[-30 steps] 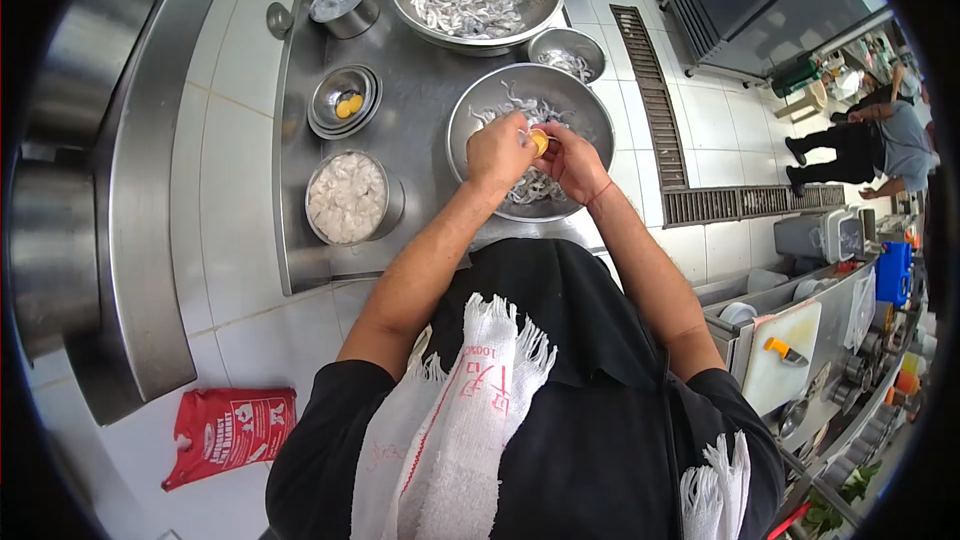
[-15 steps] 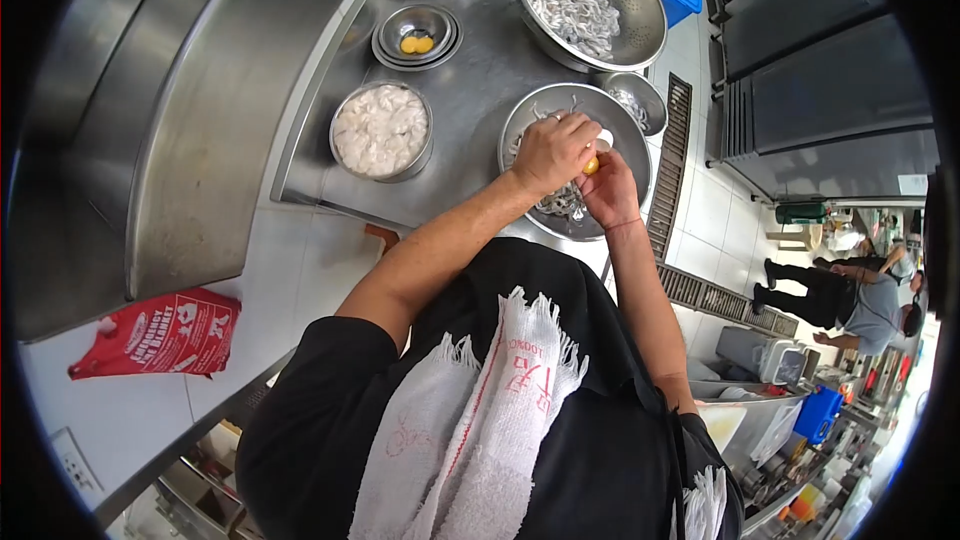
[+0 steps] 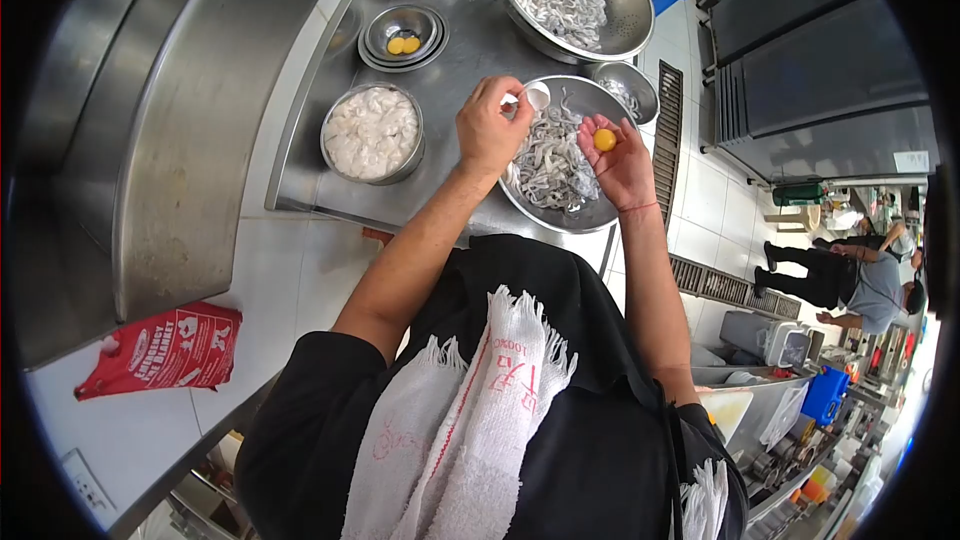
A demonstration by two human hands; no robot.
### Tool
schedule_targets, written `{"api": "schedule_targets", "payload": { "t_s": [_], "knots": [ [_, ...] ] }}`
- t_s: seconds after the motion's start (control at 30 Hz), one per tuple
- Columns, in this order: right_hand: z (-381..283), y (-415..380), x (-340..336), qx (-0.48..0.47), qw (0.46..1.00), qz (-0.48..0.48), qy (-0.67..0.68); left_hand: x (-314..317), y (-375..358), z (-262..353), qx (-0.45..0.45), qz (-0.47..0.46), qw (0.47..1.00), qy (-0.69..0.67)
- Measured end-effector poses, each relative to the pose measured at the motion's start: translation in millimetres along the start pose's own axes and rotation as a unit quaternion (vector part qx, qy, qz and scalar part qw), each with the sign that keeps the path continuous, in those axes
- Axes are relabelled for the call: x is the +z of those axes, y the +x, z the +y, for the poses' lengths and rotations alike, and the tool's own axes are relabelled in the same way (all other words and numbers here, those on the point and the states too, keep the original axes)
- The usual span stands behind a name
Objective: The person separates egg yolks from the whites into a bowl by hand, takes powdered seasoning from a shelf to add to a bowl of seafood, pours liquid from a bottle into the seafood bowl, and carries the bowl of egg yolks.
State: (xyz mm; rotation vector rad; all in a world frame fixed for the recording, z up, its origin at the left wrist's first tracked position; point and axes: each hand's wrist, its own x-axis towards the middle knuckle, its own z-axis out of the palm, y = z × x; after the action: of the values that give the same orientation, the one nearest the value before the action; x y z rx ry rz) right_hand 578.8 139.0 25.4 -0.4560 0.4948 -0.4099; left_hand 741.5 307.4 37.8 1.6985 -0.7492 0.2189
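Observation:
My left hand pinches a white eggshell over the left rim of a steel bowl. On the cupped fingers of my right hand, turned palm up above the bowl's right side, rests an egg yolk. Grey-white strips, which look like raw seafood, lie in the bowl below. Two more yolks sit in a small steel bowl stacked on other dishes, further back on the left.
A steel pot full of pale raw pieces stands on the left. Behind are a large colander of similar strips and a smaller bowl. A red bag lies lower left. Another person stands far right.
My hands have moved apart. The left has drawn left with the eggshell, while the right has opened palm up with the yolk lying on it. The view has shifted slightly.

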Motion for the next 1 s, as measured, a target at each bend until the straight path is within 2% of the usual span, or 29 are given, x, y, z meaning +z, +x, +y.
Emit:
{"api": "schedule_targets", "payload": {
  "t_s": [0.2,0.33,0.4,0.43,0.57,0.6,0.63,0.7,0.77,0.9,1.0],
  "knots": [
    [-11,-8,9,-0.007,1.000,-0.009,0.001,-6,-7,-8,-0.035,-0.019,0.999,-0.018],
    [-19,-8,10,-0.094,0.994,0.033,0.036,-12,-10,-8,-0.107,-0.043,0.992,-0.057],
    [-15,-10,7,-0.039,0.999,0.004,0.015,-15,-12,-13,-0.116,-0.054,0.991,-0.045],
    [-13,-12,8,-0.015,1.000,-0.011,0.006,-16,-12,-13,-0.118,-0.062,0.990,-0.040],
    [1,-3,-6,-0.091,0.994,0.056,0.019,-15,-18,-45,-0.059,-0.081,0.994,-0.034],
    [4,-4,-10,-0.029,0.999,0.029,0.027,-16,-22,-50,-0.092,-0.097,0.990,-0.054],
    [8,-6,-7,-0.023,0.999,0.012,0.042,-19,-23,-52,-0.124,-0.112,0.983,-0.071],
    [11,-10,-3,-0.088,0.989,0.067,0.102,-19,-20,-48,-0.189,-0.137,0.964,-0.124],
    [15,-17,-3,-0.092,0.988,0.085,0.092,-33,-6,-37,-0.259,-0.148,0.938,-0.177],
    [46,-10,3,-0.080,0.985,0.151,0.020,-60,25,-48,-0.256,-0.153,0.931,-0.210],
    [73,24,14,-0.082,0.984,0.157,-0.014,-92,31,-49,-0.275,-0.155,0.923,-0.219]
  ]
}}
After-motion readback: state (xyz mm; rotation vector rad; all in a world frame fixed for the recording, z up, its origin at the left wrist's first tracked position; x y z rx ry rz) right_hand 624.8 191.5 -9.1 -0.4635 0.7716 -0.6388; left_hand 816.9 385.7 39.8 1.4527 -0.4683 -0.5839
